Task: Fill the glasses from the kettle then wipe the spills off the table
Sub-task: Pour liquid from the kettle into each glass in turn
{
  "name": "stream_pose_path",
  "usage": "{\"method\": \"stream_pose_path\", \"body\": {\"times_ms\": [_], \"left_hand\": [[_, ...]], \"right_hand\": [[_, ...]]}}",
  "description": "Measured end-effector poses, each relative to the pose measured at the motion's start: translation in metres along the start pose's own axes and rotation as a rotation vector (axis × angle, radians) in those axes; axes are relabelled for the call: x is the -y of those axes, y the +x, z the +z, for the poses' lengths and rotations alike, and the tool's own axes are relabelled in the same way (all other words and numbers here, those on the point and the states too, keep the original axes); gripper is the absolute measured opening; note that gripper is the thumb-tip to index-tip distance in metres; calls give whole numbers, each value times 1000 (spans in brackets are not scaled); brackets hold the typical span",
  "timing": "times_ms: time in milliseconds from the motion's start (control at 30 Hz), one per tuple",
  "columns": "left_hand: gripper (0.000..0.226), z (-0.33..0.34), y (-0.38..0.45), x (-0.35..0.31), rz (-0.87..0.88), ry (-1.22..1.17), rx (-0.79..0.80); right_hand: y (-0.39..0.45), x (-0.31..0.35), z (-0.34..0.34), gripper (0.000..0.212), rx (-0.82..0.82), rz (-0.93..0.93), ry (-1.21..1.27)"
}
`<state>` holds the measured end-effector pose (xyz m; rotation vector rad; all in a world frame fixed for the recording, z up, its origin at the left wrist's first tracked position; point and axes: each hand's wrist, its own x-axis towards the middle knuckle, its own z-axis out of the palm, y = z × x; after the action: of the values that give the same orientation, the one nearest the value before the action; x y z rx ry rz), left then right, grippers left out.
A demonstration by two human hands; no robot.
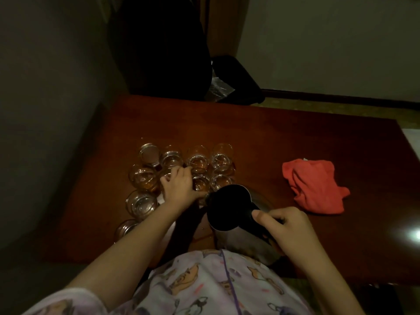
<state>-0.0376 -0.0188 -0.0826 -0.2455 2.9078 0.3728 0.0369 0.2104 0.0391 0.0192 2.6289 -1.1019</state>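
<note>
- The right hand [287,226] grips the handle of the kettle [229,210], thumb laid along the top. The kettle is held low over the near edge of the table [295,137], tipped with its spout toward the glasses [181,169]. A steeper tilt, or a slip of the grip, could send water onto the wood or into the person's lap just below.
- The left hand [179,186] reaches in among the glasses, fingers curled round one in the middle row. It looks to be steadying or shifting that glass, though the exact hold is hard to see in the dim light.
- The glasses stand packed, some touching. Drawing one out could knock its neighbours, and several seem to hold liquid already.
- The kettle's spout sits just beside the left wrist, so a badly aimed pour might wet the hand; if the water is hot, that matters.
- The cloth [314,186] lies to the right, well apart from the glasses, ready for spills.
</note>
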Motion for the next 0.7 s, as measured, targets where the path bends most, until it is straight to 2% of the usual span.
{"method": "stream_pose_path", "body": {"times_ms": [133, 267, 400, 500, 700], "left_hand": [[83, 1, -4, 3, 10, -92, -74], [84, 9, -20, 10, 120, -145, -138], [80, 17, -40, 17, 182, -354, -226], [83, 17, -53, 21, 217, -501, -237], [79, 16, -69, 24, 211, -625, -212]], "right_hand": [[-2, 1, 0, 56, -12, -6, 4], [-3, 0, 0, 58, -15, -6, -7], [-1, 1, -2, 55, 11, 3, -15], [-2, 3, -5, 55, 19, 3, -57], [-6, 8, -9, 60, 59, 10, -145]]}}
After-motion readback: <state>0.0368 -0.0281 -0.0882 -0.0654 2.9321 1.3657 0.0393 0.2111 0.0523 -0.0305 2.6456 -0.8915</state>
